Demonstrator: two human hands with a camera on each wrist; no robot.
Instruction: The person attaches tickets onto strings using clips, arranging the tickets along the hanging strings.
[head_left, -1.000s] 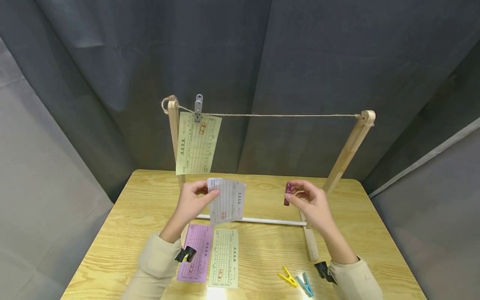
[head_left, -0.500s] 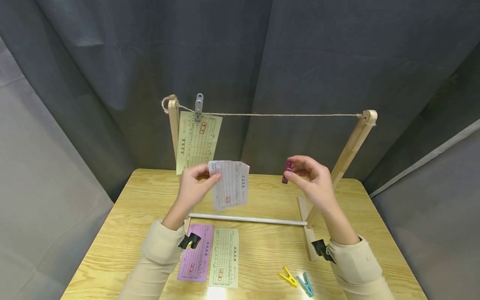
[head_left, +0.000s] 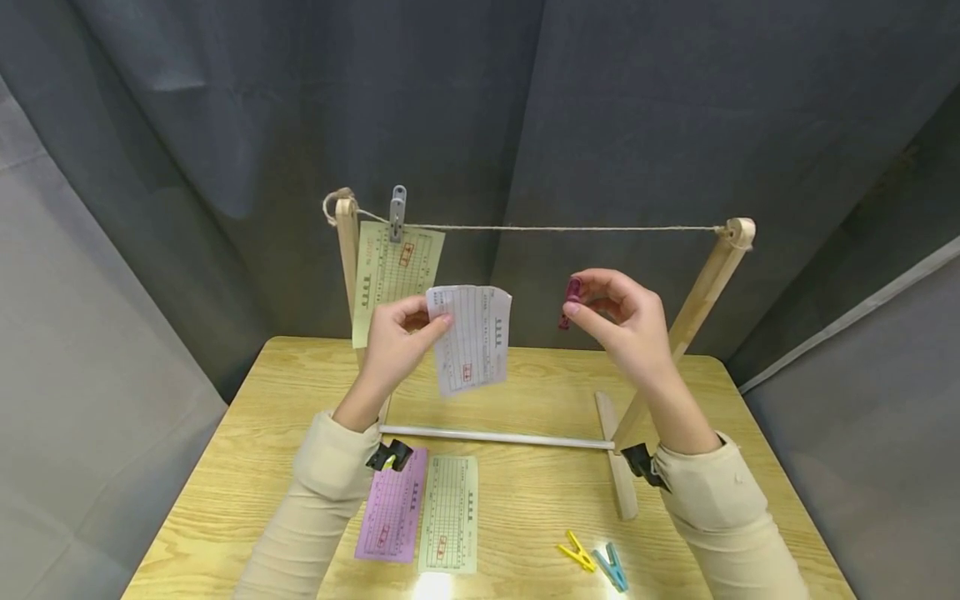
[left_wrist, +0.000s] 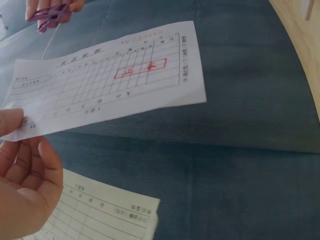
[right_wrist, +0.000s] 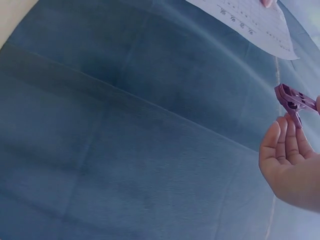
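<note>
My left hand pinches a white printed form by its left edge, thumb in front and fingers behind. A red stamp shows near the form's lower end. To the right, my right hand holds a purple clothespin by its handles between thumb and fingertips. Both hands are raised below a string, with a gap between form and clothespin. On the string's left part a grey clothespin grips a hanging pale yellow form, partly covered by my left hand.
Wooden posts hold the string, joined low by a white rod. On the table lie a purple form and a pale green form. A yellow clothespin and a blue clothespin lie front right.
Both hands have risen toward the string, carrying the white form and the purple clothespin. The left hand has also shifted a little to the right.
</note>
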